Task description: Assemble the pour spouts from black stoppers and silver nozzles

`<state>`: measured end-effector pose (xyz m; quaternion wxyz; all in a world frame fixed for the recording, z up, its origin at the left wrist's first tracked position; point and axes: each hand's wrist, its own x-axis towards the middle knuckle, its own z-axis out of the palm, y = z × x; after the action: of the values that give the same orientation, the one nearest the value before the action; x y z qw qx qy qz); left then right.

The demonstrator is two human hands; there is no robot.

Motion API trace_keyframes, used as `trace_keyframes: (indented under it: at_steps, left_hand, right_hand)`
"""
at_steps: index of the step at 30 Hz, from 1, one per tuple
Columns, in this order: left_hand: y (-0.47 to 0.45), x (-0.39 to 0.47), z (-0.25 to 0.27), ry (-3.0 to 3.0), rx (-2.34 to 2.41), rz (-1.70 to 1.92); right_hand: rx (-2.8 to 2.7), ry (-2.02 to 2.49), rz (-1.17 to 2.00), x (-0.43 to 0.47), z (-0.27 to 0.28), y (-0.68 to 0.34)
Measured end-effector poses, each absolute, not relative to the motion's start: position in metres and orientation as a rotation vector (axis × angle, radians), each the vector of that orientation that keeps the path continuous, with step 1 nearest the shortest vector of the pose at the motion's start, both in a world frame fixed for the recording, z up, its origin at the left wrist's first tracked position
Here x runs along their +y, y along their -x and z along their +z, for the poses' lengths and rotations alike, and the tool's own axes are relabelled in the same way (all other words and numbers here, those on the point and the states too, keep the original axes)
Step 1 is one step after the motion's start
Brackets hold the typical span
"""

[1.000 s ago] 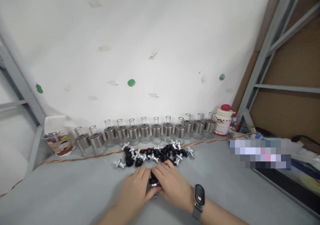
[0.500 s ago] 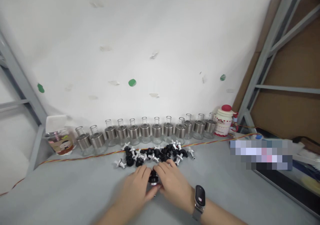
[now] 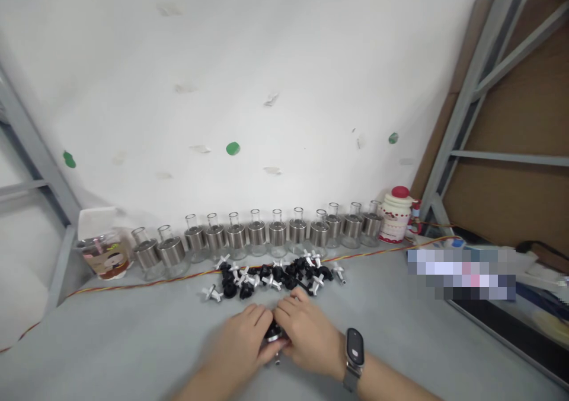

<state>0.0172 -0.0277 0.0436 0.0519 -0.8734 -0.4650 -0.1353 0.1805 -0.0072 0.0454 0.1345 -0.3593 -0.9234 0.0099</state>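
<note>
My left hand (image 3: pixel 244 341) and my right hand (image 3: pixel 309 336) meet over the grey table, both closed around a black and silver bottle pourer (image 3: pixel 273 331). Its black part shows between the fingers, with a silver rim below and a thin metal tip under the thumbs. Fingers hide the rest of it. Just beyond my hands lies a loose pile of black stopper parts (image 3: pixel 293 273) and silver spout pieces (image 3: pixel 272 282). A single silver spout piece (image 3: pixel 212 294) rests at the pile's left end.
Several glass bottles with metal bands (image 3: pixel 278 234) line the wall. A plastic cup (image 3: pixel 106 258) stands left of them, a cream jar with a red top (image 3: pixel 395 217) right. A red and yellow wire (image 3: pixel 178 277) crosses the table. Metal frames (image 3: pixel 462 104) flank both sides.
My hands and the bottle pourer have come slightly lower in view, and more of its metal tip now shows under the thumbs. Both hands keep their hold. The view has shifted slightly.
</note>
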Motion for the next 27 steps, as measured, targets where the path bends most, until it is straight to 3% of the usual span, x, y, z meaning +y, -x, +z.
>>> trace_keyframes:
  at_steps: [27]
  left_hand:
    - [-0.0174, -0.0265, 0.035, 2.694, -1.582, -0.568]
  right_hand:
    - [-2.527, 1.012, 0.095, -0.007, 0.0434, -0.1808]
